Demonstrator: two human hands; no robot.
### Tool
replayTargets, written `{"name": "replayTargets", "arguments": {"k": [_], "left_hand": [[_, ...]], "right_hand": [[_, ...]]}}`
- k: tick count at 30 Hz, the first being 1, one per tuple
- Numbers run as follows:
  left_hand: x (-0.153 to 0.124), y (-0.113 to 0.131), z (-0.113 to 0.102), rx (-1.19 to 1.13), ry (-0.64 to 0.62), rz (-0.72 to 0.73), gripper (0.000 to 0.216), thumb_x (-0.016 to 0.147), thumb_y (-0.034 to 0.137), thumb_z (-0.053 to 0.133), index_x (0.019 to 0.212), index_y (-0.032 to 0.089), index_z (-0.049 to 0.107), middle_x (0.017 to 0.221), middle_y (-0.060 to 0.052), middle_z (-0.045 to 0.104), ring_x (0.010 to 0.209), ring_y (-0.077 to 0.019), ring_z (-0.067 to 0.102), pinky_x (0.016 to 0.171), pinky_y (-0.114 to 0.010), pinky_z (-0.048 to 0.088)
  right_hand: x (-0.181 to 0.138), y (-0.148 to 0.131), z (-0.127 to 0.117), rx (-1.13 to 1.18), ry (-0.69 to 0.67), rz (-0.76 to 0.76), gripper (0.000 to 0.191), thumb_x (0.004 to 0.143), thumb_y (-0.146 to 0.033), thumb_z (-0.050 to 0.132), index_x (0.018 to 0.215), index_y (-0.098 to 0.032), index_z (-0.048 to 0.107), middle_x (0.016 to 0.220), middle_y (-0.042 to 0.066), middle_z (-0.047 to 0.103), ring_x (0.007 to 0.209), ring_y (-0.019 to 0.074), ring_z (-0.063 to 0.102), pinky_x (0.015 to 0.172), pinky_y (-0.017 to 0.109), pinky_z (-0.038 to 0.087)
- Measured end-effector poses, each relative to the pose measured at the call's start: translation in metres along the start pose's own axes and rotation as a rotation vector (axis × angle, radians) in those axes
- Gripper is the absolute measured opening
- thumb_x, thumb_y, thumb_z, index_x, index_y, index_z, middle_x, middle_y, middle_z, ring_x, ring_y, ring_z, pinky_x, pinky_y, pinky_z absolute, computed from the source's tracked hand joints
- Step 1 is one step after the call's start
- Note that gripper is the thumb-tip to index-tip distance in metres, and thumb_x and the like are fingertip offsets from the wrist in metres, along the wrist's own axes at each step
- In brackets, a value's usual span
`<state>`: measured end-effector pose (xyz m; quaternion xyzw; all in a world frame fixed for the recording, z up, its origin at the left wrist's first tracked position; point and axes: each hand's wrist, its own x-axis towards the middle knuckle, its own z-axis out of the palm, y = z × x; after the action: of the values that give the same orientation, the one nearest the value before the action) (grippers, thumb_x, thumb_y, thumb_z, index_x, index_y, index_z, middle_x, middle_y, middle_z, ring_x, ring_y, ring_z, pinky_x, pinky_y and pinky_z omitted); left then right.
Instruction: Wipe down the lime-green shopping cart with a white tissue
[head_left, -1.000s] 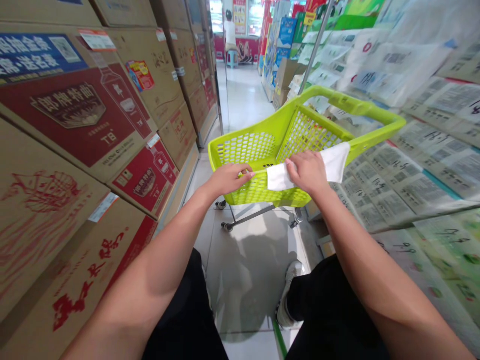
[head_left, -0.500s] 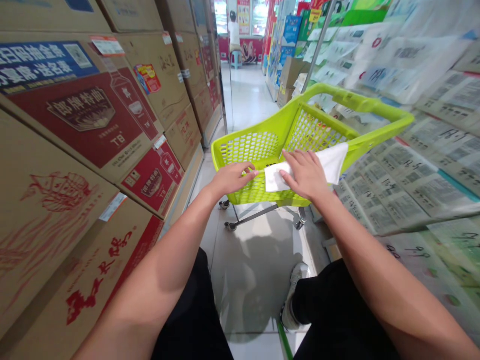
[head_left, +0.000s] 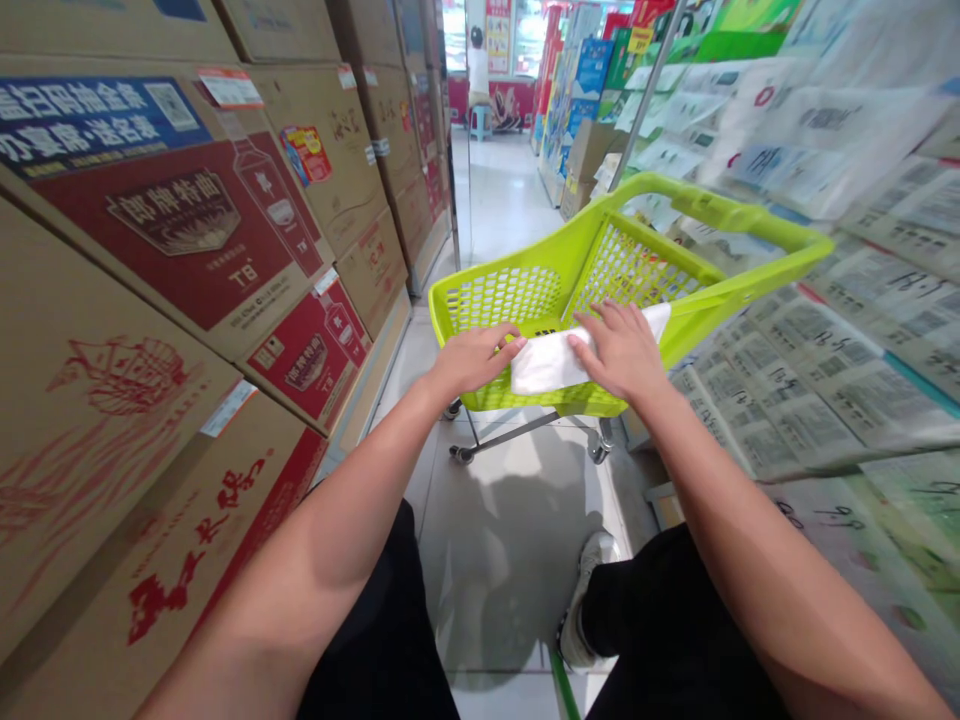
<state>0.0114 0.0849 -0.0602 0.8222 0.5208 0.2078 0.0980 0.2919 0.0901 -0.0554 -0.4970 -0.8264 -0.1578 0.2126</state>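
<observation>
The white cloth (head_left: 544,365) lies on the near rim of the lime-green cart (head_left: 510,295) — the right hand (head_left: 624,352) rests flat on it, fingers slightly spread. The left hand (head_left: 474,362) curls over the rim (fingers together), tips touching the cloth's end.

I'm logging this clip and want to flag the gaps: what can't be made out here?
Head view only.
- Bottom of the green cart: hidden by its near wall and the white cloth.
- Thumb of the left hand: tucked under, so a grip on the rim cannot be told.
- Middle of the cloth: covered by the flat right hand.
- Person at the aisle's end: too small.
- Shelf labels at right: print blurred.
</observation>
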Motion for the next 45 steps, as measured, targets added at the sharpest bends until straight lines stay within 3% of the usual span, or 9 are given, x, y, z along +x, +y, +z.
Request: {"name": "replayTargets", "arguments": {"k": [4,8,11,17,23,30,38,41,45], "left_hand": [[-0.001,0.006,0.001,-0.009,0.000,0.038,0.061,0.109,0.066,0.024,0.136,0.029,0.065,0.130,-0.005,0.077,0.118,-0.0304,0.072,0.091,-0.041,0.053],[-0.002,0.013,0.005,-0.016,0.031,0.050,0.058,0.110,0.063,0.030,0.143,0.028,0.062,0.134,-0.005,0.076,0.121,-0.0296,0.071,0.097,-0.041,0.052],[-0.001,0.011,0.007,0.014,0.038,0.061,0.054,0.109,0.062,0.035,0.138,0.029,0.066,0.133,-0.005,0.077,0.120,-0.0288,0.071,0.096,-0.040,0.052],[0.001,0.008,0.007,0.136,-0.038,0.110,0.053,0.108,0.062,0.038,0.115,0.027,0.077,0.111,-0.007,0.081,0.104,-0.0291,0.074,0.084,-0.038,0.053],[0.003,0.010,0.012,0.118,0.015,0.145,0.050,0.108,0.058,0.040,0.117,0.026,0.077,0.116,-0.007,0.081,0.109,-0.0291,0.073,0.085,-0.038,0.052],[0.001,0.002,0.007,0.124,-0.021,0.162,0.049,0.108,0.058,0.040,0.112,0.026,0.078,0.110,-0.007,0.081,0.104,-0.0293,0.074,0.082,-0.038,0.053],[-0.005,0.011,0.008,-0.057,0.134,0.149,0.049,0.110,0.051,0.039,0.138,0.026,0.070,0.140,-0.005,0.074,0.133,-0.0257,0.064,0.113,-0.040,0.048],[-0.003,0.007,0.006,-0.067,0.101,0.137,0.047,0.110,0.050,0.040,0.134,0.026,0.072,0.137,-0.004,0.076,0.128,-0.0260,0.067,0.110,-0.040,0.050],[-0.001,0.008,0.005,0.032,0.007,0.142,0.049,0.110,0.053,0.037,0.120,0.025,0.076,0.121,-0.006,0.080,0.112,-0.0290,0.073,0.092,-0.040,0.054]], "right_hand": [[0.003,0.024,0.004,-0.052,0.059,0.102,0.064,0.107,-0.060,0.033,0.134,-0.018,0.072,0.136,0.018,0.069,0.133,0.0385,0.054,0.124,0.064,0.029],[-0.001,-0.016,0.012,-0.013,0.072,0.009,0.067,0.105,-0.065,0.038,0.139,-0.015,0.067,0.139,0.020,0.066,0.138,0.0392,0.049,0.126,0.063,0.023],[0.001,-0.033,0.012,0.062,-0.009,-0.100,0.066,0.107,-0.064,0.033,0.136,-0.015,0.066,0.133,0.019,0.069,0.129,0.0355,0.055,0.120,0.055,0.033],[0.011,0.009,0.003,-0.020,-0.040,0.019,0.061,0.109,-0.056,0.028,0.108,-0.017,0.075,0.103,0.018,0.073,0.105,0.0357,0.059,0.103,0.053,0.042],[0.004,-0.026,0.009,0.061,0.013,-0.106,0.051,0.110,-0.048,0.033,0.126,-0.018,0.071,0.127,0.015,0.073,0.124,0.0327,0.057,0.121,0.052,0.028],[0.013,-0.002,0.008,-0.023,-0.043,-0.013,0.051,0.110,-0.046,0.031,0.095,-0.021,0.073,0.096,0.013,0.074,0.097,0.0316,0.059,0.092,0.047,0.039],[-0.002,-0.031,0.010,-0.026,0.018,-0.071,0.053,0.109,-0.056,0.032,0.117,-0.021,0.072,0.111,0.013,0.072,0.112,0.0334,0.057,0.119,0.054,0.028],[0.001,-0.018,0.010,-0.043,0.055,0.004,0.053,0.110,-0.052,0.030,0.107,-0.022,0.074,0.102,0.011,0.072,0.108,0.0327,0.059,0.124,0.056,0.024],[0.005,0.007,0.010,-0.058,0.110,0.131,0.052,0.108,-0.049,0.033,0.096,-0.021,0.076,0.093,0.013,0.071,0.101,0.0345,0.058,0.114,0.059,0.034]]}}
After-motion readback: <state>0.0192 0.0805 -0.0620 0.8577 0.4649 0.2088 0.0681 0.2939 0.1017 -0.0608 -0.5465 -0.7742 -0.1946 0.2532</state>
